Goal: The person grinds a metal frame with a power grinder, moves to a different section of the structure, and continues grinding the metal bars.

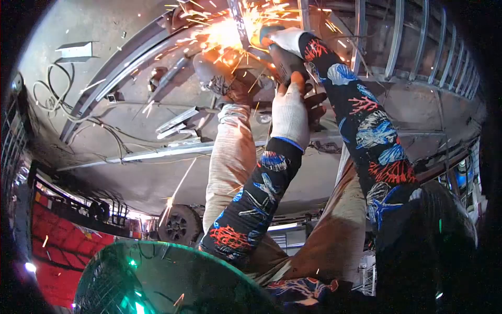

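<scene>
With the gloved fingers of the left hand seemingly wrapped snugly about the rear of a dark power tool, brace firmly and hold both wrists steady. Impossible to tell the exact curl of the right hand, up by the tool's front, because of the glare. Aim for light, even pressure near the upright metal bar, right amid the bright sparks; no forcing, no twisting. Probably wise to draw the left foot out of the spray, and to mind the loose metal pieces on the floor. Ease off gradually, guarding against any snag.
</scene>
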`<state>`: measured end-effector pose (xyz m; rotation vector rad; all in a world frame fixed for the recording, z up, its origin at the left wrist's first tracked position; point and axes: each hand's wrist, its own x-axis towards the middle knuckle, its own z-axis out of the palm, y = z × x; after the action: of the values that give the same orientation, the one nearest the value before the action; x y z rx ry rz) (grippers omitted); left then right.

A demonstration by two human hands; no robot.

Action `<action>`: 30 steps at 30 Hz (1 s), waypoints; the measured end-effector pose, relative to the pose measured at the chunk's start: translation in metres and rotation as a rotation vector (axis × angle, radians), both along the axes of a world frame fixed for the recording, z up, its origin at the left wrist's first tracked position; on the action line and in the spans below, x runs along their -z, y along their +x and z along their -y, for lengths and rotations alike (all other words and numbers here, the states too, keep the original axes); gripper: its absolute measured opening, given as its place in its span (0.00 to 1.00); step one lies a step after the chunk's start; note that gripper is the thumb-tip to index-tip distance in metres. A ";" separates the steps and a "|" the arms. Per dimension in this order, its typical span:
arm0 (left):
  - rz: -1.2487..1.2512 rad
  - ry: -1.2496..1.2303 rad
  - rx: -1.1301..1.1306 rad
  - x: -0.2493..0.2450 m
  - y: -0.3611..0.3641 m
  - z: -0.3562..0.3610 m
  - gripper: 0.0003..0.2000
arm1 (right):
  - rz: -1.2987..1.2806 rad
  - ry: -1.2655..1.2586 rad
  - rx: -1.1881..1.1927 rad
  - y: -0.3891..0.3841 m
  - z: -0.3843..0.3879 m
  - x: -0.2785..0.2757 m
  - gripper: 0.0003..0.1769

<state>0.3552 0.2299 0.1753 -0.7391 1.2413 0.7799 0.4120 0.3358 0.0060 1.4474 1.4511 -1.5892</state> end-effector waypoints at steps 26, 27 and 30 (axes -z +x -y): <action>-0.088 -0.044 0.085 -0.021 0.008 -0.009 0.21 | 0.176 -0.003 -0.010 -0.004 0.004 0.021 0.27; -0.089 -0.054 0.088 -0.021 0.006 -0.008 0.21 | 0.306 -0.089 0.105 -0.015 -0.008 -0.022 0.22; -0.078 -0.032 0.065 -0.017 0.008 -0.009 0.22 | -0.013 0.227 -0.348 0.012 0.025 0.066 0.23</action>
<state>0.3632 0.2385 0.1924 -0.6965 1.3441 0.7431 0.4238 0.3113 -0.0596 1.2182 1.8236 -1.2545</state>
